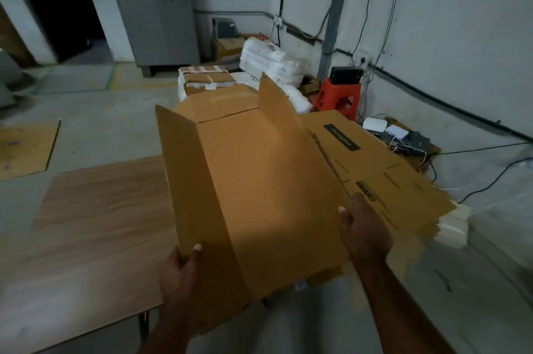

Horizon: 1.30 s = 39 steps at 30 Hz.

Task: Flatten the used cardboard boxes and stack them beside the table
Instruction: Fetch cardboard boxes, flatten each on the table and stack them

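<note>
**Opened box held over the stack**

Beside the wooden table [95, 209], both hands hold up an opened cardboard box [259, 180]. Left hand [181, 276] grips its near left edge, thumb on top; right hand [364, 232] clasps the right edge. Flattened boxes [389, 169] lie on the floor just behind.

Two hands: left hand [181, 270], right hand [364, 231], lower centre. One opened box [253, 180] mid-frame. One flattened box [383, 169] at right. One taped box [209, 79] upper centre. One cardboard sheet [26, 149] far left. One table [95, 224] lower left. One red stool [339, 98] and one grey cabinet [153, 7], upper half.
</note>
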### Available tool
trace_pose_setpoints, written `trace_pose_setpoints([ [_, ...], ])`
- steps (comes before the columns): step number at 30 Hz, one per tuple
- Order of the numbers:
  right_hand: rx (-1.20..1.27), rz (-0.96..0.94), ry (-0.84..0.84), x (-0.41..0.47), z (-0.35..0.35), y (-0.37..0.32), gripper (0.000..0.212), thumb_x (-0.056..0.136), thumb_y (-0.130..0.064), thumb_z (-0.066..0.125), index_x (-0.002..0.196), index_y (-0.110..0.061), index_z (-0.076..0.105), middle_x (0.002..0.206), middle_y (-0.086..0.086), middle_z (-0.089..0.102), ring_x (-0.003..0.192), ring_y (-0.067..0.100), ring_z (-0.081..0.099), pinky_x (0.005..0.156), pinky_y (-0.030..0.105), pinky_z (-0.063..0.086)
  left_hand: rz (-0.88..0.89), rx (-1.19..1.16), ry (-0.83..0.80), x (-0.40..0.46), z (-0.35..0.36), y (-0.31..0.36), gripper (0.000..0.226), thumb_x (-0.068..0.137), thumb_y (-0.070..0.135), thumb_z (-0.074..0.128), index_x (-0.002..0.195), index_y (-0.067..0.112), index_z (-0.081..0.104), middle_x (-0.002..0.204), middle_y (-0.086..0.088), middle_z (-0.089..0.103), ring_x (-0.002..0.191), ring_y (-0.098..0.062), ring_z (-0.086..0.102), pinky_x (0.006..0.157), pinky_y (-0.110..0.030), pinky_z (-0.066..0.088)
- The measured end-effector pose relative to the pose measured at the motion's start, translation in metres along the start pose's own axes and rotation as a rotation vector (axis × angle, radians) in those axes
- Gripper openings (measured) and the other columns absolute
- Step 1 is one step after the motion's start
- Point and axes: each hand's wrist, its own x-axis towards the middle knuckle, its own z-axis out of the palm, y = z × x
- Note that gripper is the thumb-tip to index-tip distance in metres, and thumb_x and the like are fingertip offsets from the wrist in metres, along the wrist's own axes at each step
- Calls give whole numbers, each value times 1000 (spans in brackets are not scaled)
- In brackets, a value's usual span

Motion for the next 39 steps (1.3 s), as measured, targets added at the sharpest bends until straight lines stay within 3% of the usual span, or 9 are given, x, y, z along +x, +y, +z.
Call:
trace_pose_setpoints([
  [4, 61, 6, 10, 38, -29, 59, 30, 101, -32, 60, 125, -15, 55, 104, 9, 69, 92, 31, 65, 71, 34, 43, 60, -99, 32, -47, 57, 21, 41, 100, 33, 64, 136, 15, 60, 113, -9, 65, 104, -31, 62, 95, -48, 52],
  [13, 204, -11, -8, 116, -47, 137, 37, 101, -28, 62, 132, -11, 52, 115, 17, 67, 103, 38, 65, 77, 40, 47, 185, -167, 48, -83, 146, 71, 34, 101, 27, 62, 134, 19, 58, 113, -3, 62, 98, -22, 57, 82, -33, 45],
  [19, 159, -18, -31, 182, -45, 180, 34, 102, -28, 59, 131, -11, 51, 111, 16, 66, 99, 36, 63, 73, 36, 41, 155, -120, 41, -52, 232, 82, 34, 100, 28, 64, 130, 13, 63, 111, -3, 65, 101, -25, 62, 86, -37, 50],
  [22, 93, -7, -66, 225, -48, 210, 32, 105, -30, 52, 130, -10, 47, 105, 11, 61, 90, 31, 57, 74, 37, 39, 108, -120, 0, -40, 290, 89, 37, 99, 33, 65, 131, 14, 63, 114, -5, 67, 108, -30, 64, 95, -49, 55],
  [26, 63, 85, -120, 285, -40, 265, 35, 108, -37, 44, 129, -10, 46, 113, 19, 61, 104, 42, 61, 79, 43, 41, 43, -101, -41, -17, 367, 95, 37, 97, 31, 67, 130, 13, 65, 118, -10, 68, 110, -31, 64, 97, -49, 54],
  [29, 79, 141, -186, 333, -22, 315, 38, 107, -38, 47, 130, -8, 43, 117, 24, 61, 105, 47, 62, 87, 56, 52, -41, -183, -88, -7, 407, 84, 37, 100, 30, 64, 133, 15, 62, 116, -4, 67, 106, -29, 63, 95, -49, 54],
  [31, 50, 139, -256, 364, 0, 350, 41, 106, -31, 51, 136, -5, 42, 121, 27, 59, 107, 48, 60, 90, 59, 51, -106, -216, -100, -2, 429, 64, 34, 99, 36, 65, 128, 17, 64, 114, -6, 70, 102, -26, 65, 91, -47, 56],
  [35, 16, 181, -497, 406, 64, 408, 47, 101, -14, 62, 140, 4, 42, 118, 29, 58, 105, 43, 59, 84, 43, 44, -271, -119, -133, 7, 466, 0, 42, 90, 46, 70, 117, 15, 63, 103, -21, 70, 84, -31, 67, 74, -55, 59],
  [39, 7, 331, -633, 431, 114, 436, 68, 95, -38, 71, 136, 2, 35, 132, 34, 53, 117, 52, 56, 95, 55, 49, -334, -89, -87, 8, 484, -26, 45, 92, 47, 68, 122, 16, 58, 116, -23, 64, 95, -37, 68, 60, -47, 60],
])
